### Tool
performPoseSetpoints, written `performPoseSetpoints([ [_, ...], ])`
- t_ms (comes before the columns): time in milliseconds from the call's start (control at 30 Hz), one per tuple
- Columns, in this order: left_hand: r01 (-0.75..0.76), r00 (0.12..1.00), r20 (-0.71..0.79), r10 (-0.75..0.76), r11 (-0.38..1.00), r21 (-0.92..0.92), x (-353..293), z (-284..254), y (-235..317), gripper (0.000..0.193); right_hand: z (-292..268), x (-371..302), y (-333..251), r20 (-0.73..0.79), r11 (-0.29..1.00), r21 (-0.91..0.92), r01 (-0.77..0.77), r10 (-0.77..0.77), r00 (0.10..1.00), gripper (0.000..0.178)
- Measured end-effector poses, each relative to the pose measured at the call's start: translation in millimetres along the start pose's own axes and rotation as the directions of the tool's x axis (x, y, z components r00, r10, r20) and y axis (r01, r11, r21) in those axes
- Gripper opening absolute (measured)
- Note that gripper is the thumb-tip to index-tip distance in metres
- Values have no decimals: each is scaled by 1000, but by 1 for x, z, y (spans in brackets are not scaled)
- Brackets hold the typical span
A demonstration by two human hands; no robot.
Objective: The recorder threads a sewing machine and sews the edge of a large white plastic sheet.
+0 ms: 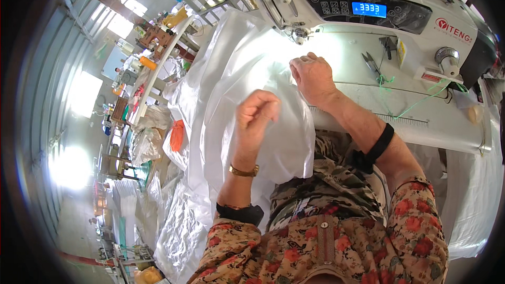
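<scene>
A large sheet of thin white fabric (221, 121) runs from the sewing machine (363, 8) down over the table's near edge and across my lap. My right hand (314, 76) is at the fabric's right edge, just below the needle area (299, 36), fingers bent down and pressed together on it. Glare washes out the cloth around those fingertips. Nearer to me, my left hand (258, 111) is raised over the fabric, its fingers curled toward the thumb. The thumb is slightly blurred, and whether anything sits in that pinch is hidden.
Small dark thread snips (371, 66) lie on the machine bed beside green thread (386, 80). A ruler strip (402, 120) follows the table's front edge. To the left, a cluttered shelf (158, 71) stands near an orange cloth piece (177, 135) and more piled white sheeting (181, 231).
</scene>
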State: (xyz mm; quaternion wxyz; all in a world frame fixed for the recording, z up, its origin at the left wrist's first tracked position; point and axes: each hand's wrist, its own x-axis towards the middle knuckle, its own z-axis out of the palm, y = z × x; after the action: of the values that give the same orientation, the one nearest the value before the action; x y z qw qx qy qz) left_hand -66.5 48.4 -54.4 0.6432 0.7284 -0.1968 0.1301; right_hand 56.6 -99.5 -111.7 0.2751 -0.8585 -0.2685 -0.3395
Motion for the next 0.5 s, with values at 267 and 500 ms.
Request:
performPoseSetpoints([
  [267, 89, 992, 77, -97, 990, 106, -33, 24, -6, 9, -55, -2, -24, 579, -318, 794, -519, 135, 804, 29],
  [500, -265, 916, 392, 87, 864, 428, -52, 37, -1, 4, -80, -80, -41, 737, -581, 637, -507, 267, 621, 14],
])
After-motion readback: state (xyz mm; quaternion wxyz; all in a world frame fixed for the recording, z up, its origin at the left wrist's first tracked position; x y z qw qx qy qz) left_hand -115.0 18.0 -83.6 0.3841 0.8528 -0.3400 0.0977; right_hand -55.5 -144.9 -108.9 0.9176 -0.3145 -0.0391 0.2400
